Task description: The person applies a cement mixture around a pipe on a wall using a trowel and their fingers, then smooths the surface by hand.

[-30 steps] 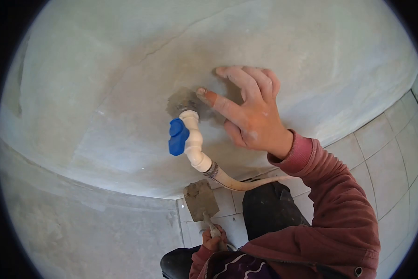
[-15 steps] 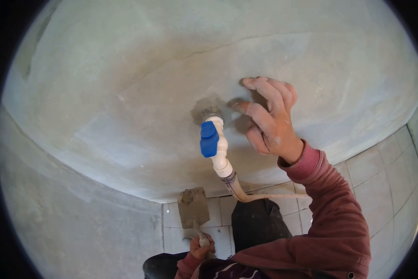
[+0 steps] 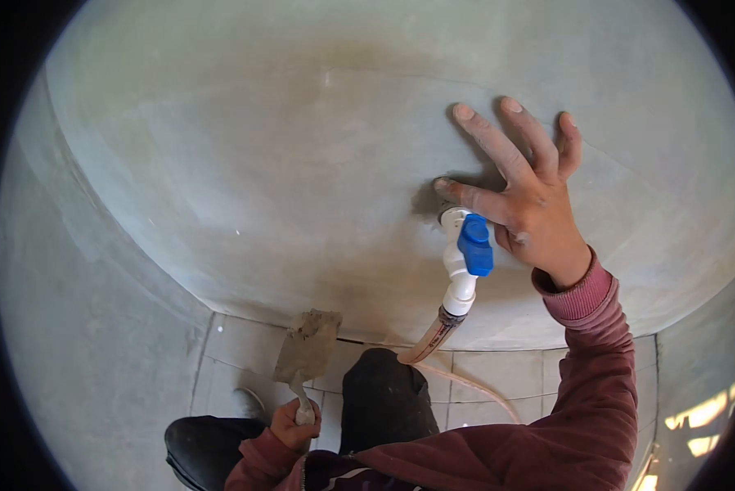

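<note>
A white pipe fitting (image 3: 461, 282) with a blue valve handle (image 3: 475, 245) comes out of the grey plastered wall (image 3: 302, 188), and a pinkish hose (image 3: 429, 342) hangs from its lower end. My right hand (image 3: 539, 196) is spread against the wall just above and right of the valve, one fingertip at the patch of mortar around the pipe's base. It holds nothing. Low down, my left hand (image 3: 294, 423) is wrapped round the handle of a trowel (image 3: 307, 345), whose flat blade points up and has mortar on it.
Below the wall lies a tiled floor (image 3: 498, 372), across which the hose curves. My dark-clad knees (image 3: 384, 401) are close to the wall's foot. Another grey wall (image 3: 81, 327) rises on the left. Bright light patches (image 3: 703, 413) show at the lower right.
My right hand has spread its fingers, which were curled before, and is now right above the valve. The view has shifted, so the valve appears further right. The trowel stays in my left hand.
</note>
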{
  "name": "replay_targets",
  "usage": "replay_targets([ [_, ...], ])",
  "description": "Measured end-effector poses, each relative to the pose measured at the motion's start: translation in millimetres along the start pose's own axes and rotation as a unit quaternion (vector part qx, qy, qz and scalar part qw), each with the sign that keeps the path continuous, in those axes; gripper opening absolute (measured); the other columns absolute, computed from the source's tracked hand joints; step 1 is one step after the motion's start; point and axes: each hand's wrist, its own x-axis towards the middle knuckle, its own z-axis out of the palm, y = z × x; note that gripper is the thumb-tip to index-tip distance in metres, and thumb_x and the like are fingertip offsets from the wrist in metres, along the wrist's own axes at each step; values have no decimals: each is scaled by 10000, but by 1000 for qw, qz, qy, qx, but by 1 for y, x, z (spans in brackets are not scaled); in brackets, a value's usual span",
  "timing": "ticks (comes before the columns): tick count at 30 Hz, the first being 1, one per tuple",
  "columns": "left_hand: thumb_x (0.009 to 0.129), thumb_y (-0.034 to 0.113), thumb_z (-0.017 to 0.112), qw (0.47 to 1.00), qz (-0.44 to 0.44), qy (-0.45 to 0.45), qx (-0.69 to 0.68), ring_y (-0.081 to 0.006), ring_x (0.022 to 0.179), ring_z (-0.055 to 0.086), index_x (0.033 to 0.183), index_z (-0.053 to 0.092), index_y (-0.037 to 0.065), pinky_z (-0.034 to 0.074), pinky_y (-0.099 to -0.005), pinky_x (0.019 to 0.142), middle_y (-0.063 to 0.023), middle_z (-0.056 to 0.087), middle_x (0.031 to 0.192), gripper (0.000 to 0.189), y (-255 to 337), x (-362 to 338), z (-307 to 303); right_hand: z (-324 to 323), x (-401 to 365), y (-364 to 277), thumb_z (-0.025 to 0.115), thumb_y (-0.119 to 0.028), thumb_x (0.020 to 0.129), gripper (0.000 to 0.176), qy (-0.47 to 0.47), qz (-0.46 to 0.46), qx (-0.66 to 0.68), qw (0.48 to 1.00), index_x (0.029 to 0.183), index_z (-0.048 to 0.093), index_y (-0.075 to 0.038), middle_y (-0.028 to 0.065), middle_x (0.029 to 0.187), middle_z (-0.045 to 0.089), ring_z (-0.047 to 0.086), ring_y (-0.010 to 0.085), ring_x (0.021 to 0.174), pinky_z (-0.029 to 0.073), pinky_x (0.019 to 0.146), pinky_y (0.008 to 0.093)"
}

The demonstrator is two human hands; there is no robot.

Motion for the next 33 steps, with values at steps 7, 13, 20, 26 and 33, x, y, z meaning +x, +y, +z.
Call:
replay_targets([
  [7,632,13,605,999,0,35,-4,-90,620,510,779,538,35,421,-233,579,-7,539,676,163,10,-2,9,-12,-5,24,611,-87,675,129,-21,-114,14,993,763,687,-142,130,1281,519,426,316,1211,240,1051,494],
  [13,622,-6,568,998,26,33,-43,-117,618,522,810,524,32,432,-252,591,-25,544,677,197,12,-4,14,-24,-80,-53,525,-115,845,92,267,92,509,813,839,523,-24,165,937,575,592,296,816,500,661,419],
  [20,625,60,544,964,74,79,-243,-165,581,554,887,513,46,462,-285,545,-63,547,705,264,7,1,26,42,-104,-216,550,41,680,315,-138,165,639,739,993,527,21,187,947,554,570,362,805,485,684,376],
  [26,663,56,551,970,76,78,-216,-144,582,523,889,498,52,443,-276,541,-50,529,712,232,12,6,38,74,-59,-229,534,26,670,500,-58,229,537,810,1169,519,4,220,1078,483,537,370,896,465,735,411],
  [33,667,36,529,975,95,65,-189,-140,576,497,875,491,46,417,-269,543,-51,510,693,211,6,7,38,101,-26,-234,549,-39,664,595,-104,163,447,873,1252,522,-120,197,1150,446,460,342,963,379,849,421],
])
